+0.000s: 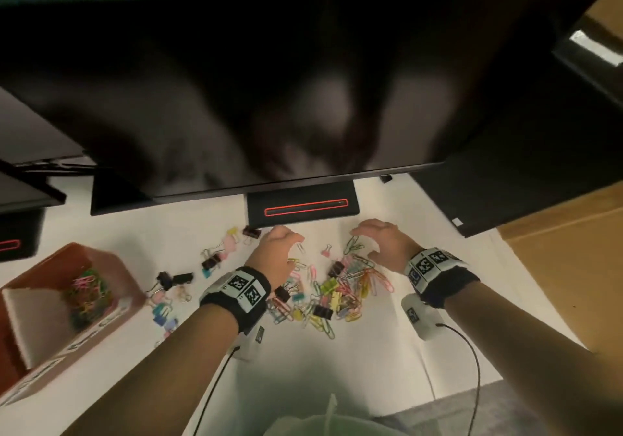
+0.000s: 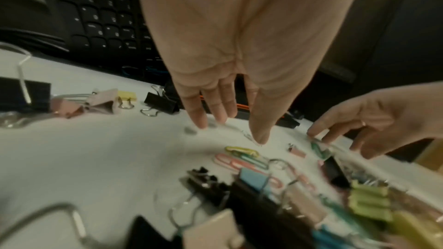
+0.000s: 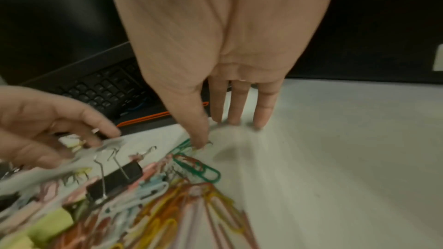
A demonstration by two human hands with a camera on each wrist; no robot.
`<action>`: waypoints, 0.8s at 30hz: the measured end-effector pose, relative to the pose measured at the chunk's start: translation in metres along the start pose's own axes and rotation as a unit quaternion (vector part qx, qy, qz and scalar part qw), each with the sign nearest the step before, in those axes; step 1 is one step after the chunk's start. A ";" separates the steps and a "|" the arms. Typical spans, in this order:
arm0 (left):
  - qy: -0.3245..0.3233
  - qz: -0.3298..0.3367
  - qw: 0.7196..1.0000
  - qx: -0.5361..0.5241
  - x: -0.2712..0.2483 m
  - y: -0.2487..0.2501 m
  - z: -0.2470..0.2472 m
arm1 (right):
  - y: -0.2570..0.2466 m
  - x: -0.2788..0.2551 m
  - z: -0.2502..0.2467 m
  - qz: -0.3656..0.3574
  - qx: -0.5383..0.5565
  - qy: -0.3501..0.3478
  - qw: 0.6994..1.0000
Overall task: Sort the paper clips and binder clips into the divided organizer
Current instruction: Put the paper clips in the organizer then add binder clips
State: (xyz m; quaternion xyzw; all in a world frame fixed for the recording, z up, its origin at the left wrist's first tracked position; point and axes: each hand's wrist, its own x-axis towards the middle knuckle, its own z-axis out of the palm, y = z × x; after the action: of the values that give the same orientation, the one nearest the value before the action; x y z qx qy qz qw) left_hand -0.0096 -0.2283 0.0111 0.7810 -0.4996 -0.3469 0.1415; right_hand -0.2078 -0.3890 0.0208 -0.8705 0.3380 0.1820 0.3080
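A mixed heap of coloured paper clips and binder clips [image 1: 332, 295] lies on the white table [image 1: 421, 220]. More binder clips [image 1: 210, 260] are scattered to its left. The reddish-brown divided organizer [image 1: 111, 267] stands at the left, with coloured paper clips [image 1: 89, 292] in one compartment. My left hand [image 1: 283, 245] hovers over the heap's far left edge, fingers [image 2: 199, 113] straight and pointing down, holding nothing. At the far right edge my right hand [image 1: 365, 241] has its fingers [image 3: 236, 105] extended onto the table. Its thumb tip touches green paper clips [image 3: 203, 169].
A large dark monitor [image 1: 269, 81] overhangs the table; its black base with a red line [image 1: 301, 211] sits just beyond the hands. A black keyboard [image 2: 103, 18] lies under it. Cardboard boxes [image 1: 573, 250] stand at the right. Wrist cables [image 1: 472, 351] trail toward me.
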 end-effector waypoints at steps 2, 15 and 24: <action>-0.035 0.024 0.997 0.070 0.007 -0.002 -0.001 | 0.005 0.003 -0.001 -0.032 -0.033 -0.029 0.999; -0.014 0.065 0.996 0.064 0.028 -0.005 0.010 | 0.004 0.023 0.006 -0.130 -0.019 -0.012 0.991; -0.012 -0.007 0.998 0.059 0.025 -0.008 0.015 | -0.006 0.024 0.005 -0.048 -0.001 -0.026 0.999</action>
State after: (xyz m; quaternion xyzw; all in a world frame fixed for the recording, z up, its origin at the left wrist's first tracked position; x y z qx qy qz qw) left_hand -0.0079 -0.2445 -0.0137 0.7874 -0.5154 -0.3269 0.0867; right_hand -0.1872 -0.3933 0.0070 -0.8809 0.2876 0.1900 0.3244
